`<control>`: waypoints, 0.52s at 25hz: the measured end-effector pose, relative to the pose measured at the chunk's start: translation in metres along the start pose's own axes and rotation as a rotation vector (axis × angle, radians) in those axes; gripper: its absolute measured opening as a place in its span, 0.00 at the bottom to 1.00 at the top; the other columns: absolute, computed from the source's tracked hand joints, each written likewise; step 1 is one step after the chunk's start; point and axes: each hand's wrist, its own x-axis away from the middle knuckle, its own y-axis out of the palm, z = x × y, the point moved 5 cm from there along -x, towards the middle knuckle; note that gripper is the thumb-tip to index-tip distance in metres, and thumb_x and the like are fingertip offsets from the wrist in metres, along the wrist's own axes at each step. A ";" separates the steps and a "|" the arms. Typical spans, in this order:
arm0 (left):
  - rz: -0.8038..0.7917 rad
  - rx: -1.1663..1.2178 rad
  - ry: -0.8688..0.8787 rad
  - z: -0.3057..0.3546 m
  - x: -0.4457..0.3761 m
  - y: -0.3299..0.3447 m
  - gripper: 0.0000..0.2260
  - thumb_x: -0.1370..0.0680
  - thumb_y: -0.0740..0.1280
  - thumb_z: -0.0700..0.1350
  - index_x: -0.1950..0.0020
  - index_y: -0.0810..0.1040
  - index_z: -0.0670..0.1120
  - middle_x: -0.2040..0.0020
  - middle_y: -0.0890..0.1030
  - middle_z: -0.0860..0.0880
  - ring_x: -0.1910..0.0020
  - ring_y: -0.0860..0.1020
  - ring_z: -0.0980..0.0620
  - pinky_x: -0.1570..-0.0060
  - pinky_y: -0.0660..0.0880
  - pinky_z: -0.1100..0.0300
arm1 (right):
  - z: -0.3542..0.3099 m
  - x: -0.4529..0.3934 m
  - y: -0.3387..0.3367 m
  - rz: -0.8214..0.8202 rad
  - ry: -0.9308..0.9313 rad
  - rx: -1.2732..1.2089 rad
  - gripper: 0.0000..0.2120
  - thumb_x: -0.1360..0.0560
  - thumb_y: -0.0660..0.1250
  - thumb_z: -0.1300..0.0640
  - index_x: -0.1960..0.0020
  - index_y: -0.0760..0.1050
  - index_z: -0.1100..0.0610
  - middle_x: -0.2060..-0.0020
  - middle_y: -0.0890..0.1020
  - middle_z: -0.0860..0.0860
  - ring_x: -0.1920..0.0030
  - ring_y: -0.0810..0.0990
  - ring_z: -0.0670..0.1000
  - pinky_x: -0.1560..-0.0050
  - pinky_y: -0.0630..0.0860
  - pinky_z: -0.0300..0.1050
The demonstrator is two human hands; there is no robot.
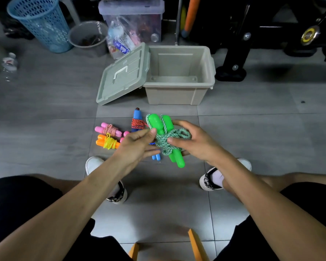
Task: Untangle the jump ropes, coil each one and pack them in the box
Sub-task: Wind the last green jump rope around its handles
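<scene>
- grey tiled floor (45, 102) carries everything
- beige box (179, 91), upper centre, open; lid (120, 76) leaning on its left side
- pink rope bundle (108, 129), orange one (107, 143), blue-handled one (136, 121), centre, close together
- blue basket (41, 23), grey bucket (87, 37), upper left

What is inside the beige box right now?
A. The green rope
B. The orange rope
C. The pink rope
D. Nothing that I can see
D: the box stands open and shows only its bare floor, while the green rope is held in both hands and the pink rope and orange rope lie on the floor tiles.
</scene>
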 end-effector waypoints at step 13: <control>0.326 -0.429 -0.240 -0.117 -0.182 -0.064 0.08 0.23 0.67 0.39 0.45 0.78 0.39 0.52 0.82 0.38 0.57 0.83 0.43 0.57 0.81 0.53 | 0.130 -0.103 -0.048 0.308 0.386 0.200 0.21 0.32 0.78 0.51 0.42 0.77 0.52 0.50 0.81 0.49 0.52 0.81 0.48 0.55 0.78 0.36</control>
